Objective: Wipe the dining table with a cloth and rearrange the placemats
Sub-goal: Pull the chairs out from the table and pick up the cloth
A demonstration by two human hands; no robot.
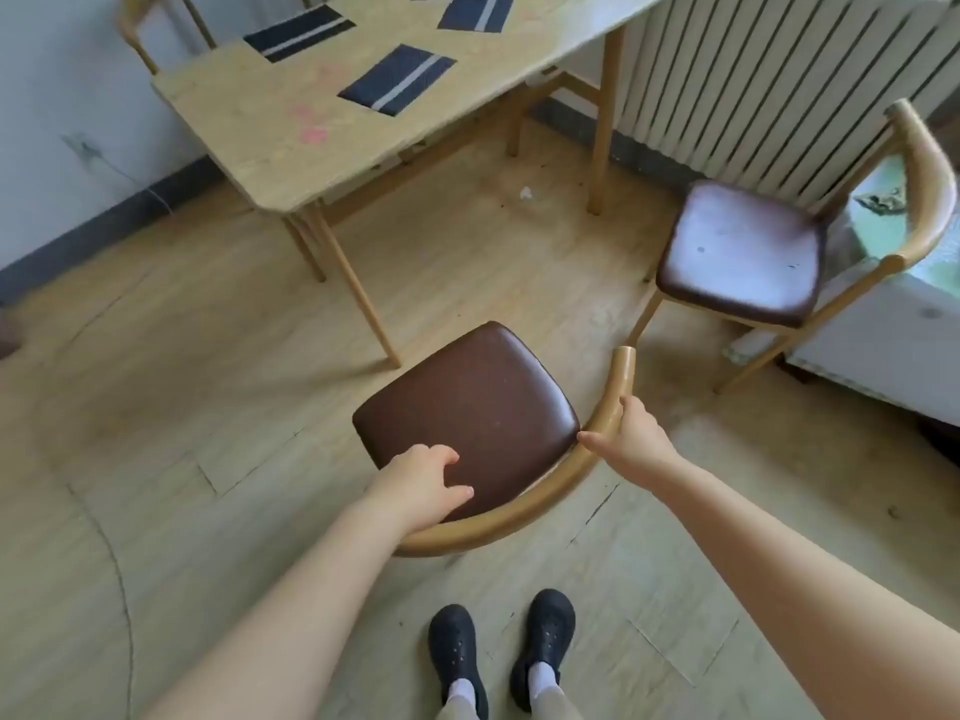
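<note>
The light wooden dining table [249, 132] stands at the upper left, some way off from me. Three dark placemats with a pale stripe lie on it, one near the front [396, 79], one to the left [300, 32], one at the back [477, 12]. A pink smear [311, 129] marks the tabletop. No cloth is in view. A chair with a brown seat [467, 407] stands right in front of me. My left hand [421, 483] grips its curved wooden backrest at the left. My right hand [631, 439] grips the same backrest [519, 517] on the right.
A second brown-seated chair [743, 252] stands at the right beside a white ribbed radiator [753, 80]. A third chair's back [136, 28] shows behind the table. A white unit [883, 345] sits at the far right. My black shoes [498, 652] are on the wooden floor.
</note>
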